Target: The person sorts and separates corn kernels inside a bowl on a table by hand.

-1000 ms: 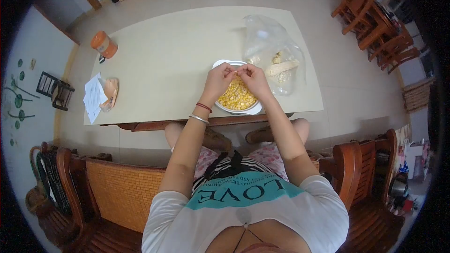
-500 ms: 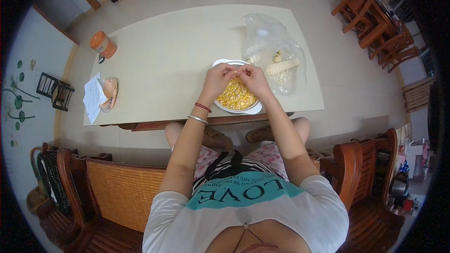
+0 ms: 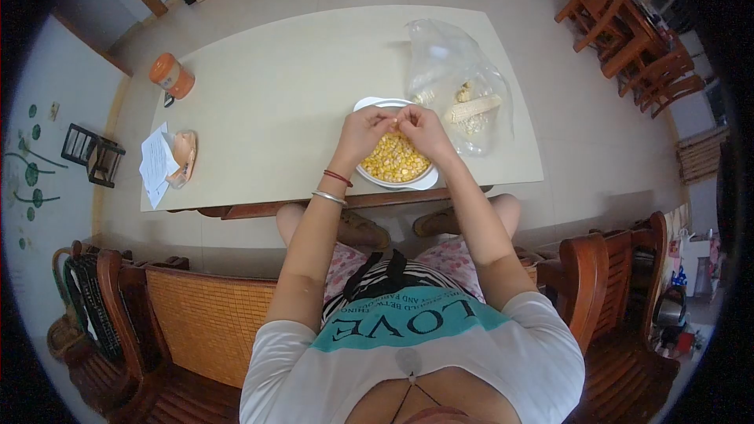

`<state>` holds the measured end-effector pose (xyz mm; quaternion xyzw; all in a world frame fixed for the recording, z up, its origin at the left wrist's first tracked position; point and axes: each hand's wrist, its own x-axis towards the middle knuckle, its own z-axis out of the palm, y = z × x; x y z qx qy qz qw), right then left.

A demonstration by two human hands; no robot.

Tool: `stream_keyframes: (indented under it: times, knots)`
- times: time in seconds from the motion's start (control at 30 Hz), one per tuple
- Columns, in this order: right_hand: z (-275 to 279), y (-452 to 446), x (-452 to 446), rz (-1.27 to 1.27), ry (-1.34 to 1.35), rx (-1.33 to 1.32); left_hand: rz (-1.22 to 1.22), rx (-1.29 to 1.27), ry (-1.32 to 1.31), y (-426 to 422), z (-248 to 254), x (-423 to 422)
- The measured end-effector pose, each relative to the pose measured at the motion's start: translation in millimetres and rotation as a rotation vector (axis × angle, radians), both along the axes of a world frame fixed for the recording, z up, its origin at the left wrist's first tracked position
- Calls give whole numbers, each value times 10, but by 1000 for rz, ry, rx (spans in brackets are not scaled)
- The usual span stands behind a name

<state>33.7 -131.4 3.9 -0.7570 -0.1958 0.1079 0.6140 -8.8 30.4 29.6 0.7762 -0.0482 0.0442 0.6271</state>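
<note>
A white bowl (image 3: pixel 425 183) with side handles stands near the table's front edge, filled with yellow corn kernels (image 3: pixel 395 159). Over its far part, my left hand (image 3: pixel 367 130) and my right hand (image 3: pixel 422 129) meet, fingertips pinched together. Something tiny shows between the fingertips, too small to make out. Right of the bowl, a clear plastic bag (image 3: pixel 442 59) lies on the table, with a stripped corn cob (image 3: pixel 476 108) and scraps at its lower part.
On the pale table (image 3: pixel 290 86) are an orange container (image 3: pixel 172 76) at the far left, white papers (image 3: pixel 159 161) and an orange-and-clear package (image 3: pixel 184 159). Wooden chairs (image 3: pixel 597 0) stand at the upper right. A wooden seat (image 3: pixel 208 322) is behind the table's front edge.
Both hands stay pinched over the bowl, with only slight finger movement. The view has shifted a little. Nothing else has visibly moved.
</note>
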Motion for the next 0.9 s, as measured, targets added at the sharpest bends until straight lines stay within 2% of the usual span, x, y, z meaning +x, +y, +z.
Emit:
stream_keyframes:
  times: [0.13,0.23,0.53,0.67,0.9]
  knots:
    - [-81,43,1,-81,-14,122,40,-16,10,-7,26,-14]
    - [-59,21,-9,-106,-97,68,38,-42,2,0,-10,-5]
    - [-34,55,-31,-128,-39,70,45,-46,2,-2,-11,-8]
    - [36,35,-50,-78,-9,-19,67,82,-19,3,-15,-3]
    - [82,41,-65,-88,-113,-123,6,43,-57,-14,15,-19]
